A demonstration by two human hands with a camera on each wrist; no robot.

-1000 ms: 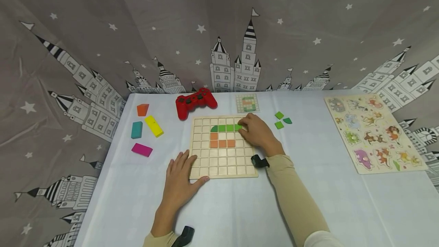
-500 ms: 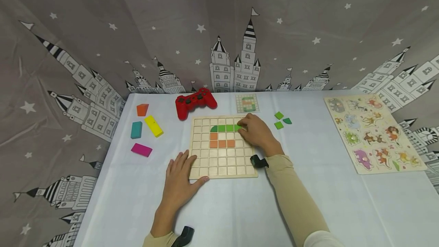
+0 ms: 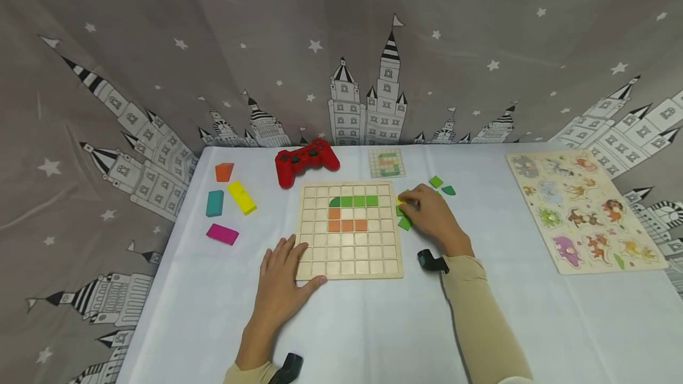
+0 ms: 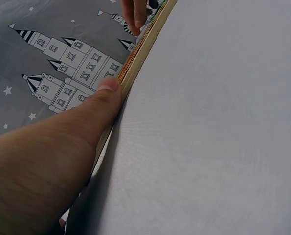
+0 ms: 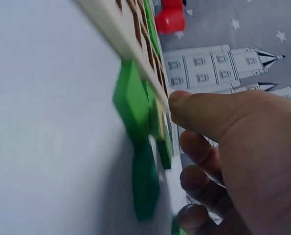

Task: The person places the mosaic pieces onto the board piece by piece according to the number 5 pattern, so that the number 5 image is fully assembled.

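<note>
A wooden grid board (image 3: 347, 268) lies mid-table. Set in it are a row of green square tiles (image 3: 360, 201), a dark green rounded tile (image 3: 335, 202) at the row's left end, and several orange tiles (image 3: 347, 226) below. My left hand (image 3: 280, 280) rests at the board's front left corner, fingers spread and thumb along the front edge. Just right of the board, my right hand (image 3: 432, 212) is over loose green tiles (image 3: 405, 223) and a yellow tile (image 3: 400, 200), fingertips right at them. In the right wrist view, its thumb (image 5: 182, 105) and bent fingers stand apart.
A red game controller (image 3: 306, 162) and a small pattern card (image 3: 387, 163) lie behind the board. Coloured blocks (image 3: 242, 197) sit at the left. Beyond my right hand are a green tile (image 3: 436, 182) and a dark green tile (image 3: 449, 191); an animal puzzle (image 3: 578, 194) lies far right.
My right hand has left the right end of the green row and moved right, to the loose tiles beside the board. The row's last green tile now shows fully. My left hand stays put.
</note>
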